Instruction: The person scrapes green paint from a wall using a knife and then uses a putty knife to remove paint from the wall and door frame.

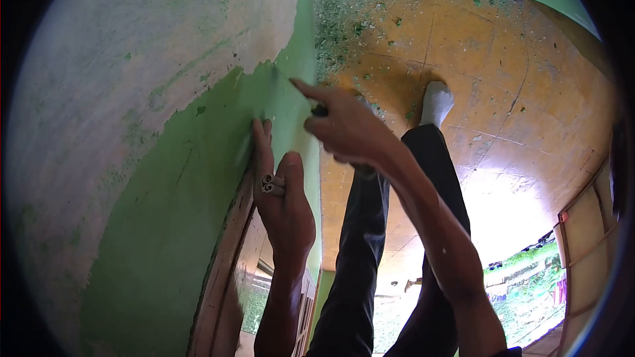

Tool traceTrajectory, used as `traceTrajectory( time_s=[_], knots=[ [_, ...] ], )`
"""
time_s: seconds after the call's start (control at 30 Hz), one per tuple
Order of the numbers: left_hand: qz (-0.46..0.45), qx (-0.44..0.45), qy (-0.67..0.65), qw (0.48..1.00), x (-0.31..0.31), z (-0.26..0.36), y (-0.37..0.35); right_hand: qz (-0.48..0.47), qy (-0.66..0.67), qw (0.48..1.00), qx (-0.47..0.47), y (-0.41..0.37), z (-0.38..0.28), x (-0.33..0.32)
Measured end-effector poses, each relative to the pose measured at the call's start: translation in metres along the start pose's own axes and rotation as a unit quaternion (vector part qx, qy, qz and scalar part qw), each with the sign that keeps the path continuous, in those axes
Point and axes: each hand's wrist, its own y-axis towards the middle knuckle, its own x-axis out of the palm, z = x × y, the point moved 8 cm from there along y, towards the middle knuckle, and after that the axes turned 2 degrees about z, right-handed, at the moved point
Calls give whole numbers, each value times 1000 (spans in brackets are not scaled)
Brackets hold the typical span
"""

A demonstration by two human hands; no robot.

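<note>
Green paint (178, 178) covers the lower part of the wall, with a ragged edge against the bare, whitish wall surface (165, 39). My right hand (347, 122) is wrapped round a scraper with a dark handle (319, 111); its thin blade points at the green paint near the ragged edge. Below and to the left, my left hand (284, 192) rests against the green wall beside the wooden frame, fingers stretched out, with rings on one finger. It holds nothing that I can see.
Paint flakes (350, 20) litter the orange floor (489, 86) along the wall. My legs and a foot in a light sock (437, 102) are below. A wooden frame (221, 271) runs along the lower left. Bright openings show greenery at the lower right.
</note>
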Motion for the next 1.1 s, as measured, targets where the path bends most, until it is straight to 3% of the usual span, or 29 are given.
traceTrajectory(
  time_s=[0.17,0.3,0.43,0.5,0.57,0.63,0.67,0.73,1.03,1.1],
  knots=[
    [2,-6,-8,1000,3,-1,0,15,-27,999,-16,3,-2,-8],
    [-5,-11,12,1000,1,0,0,-13,6,999,35,10,6,-7],
    [-1,-6,-3,1000,4,0,2,29,-25,999,-29,7,0,-5],
    [-5,-9,3,1000,2,0,0,0,10,999,35,7,-2,-13],
    [-2,-17,1,1000,3,1,0,-40,4,998,41,10,0,-9],
    [-3,-16,0,1000,6,1,-1,60,-63,993,-82,9,-8,-4],
    [3,-13,3,1000,5,1,0,60,-63,993,-85,11,-11,-10],
    [2,-16,11,1000,3,2,1,-12,10,999,40,12,1,-13],
    [-2,-10,9,1000,2,0,2,-45,24,997,60,13,3,-10],
    [-7,-12,6,1000,4,0,-1,-9,-6,1000,28,5,6,-5]
  ],
)
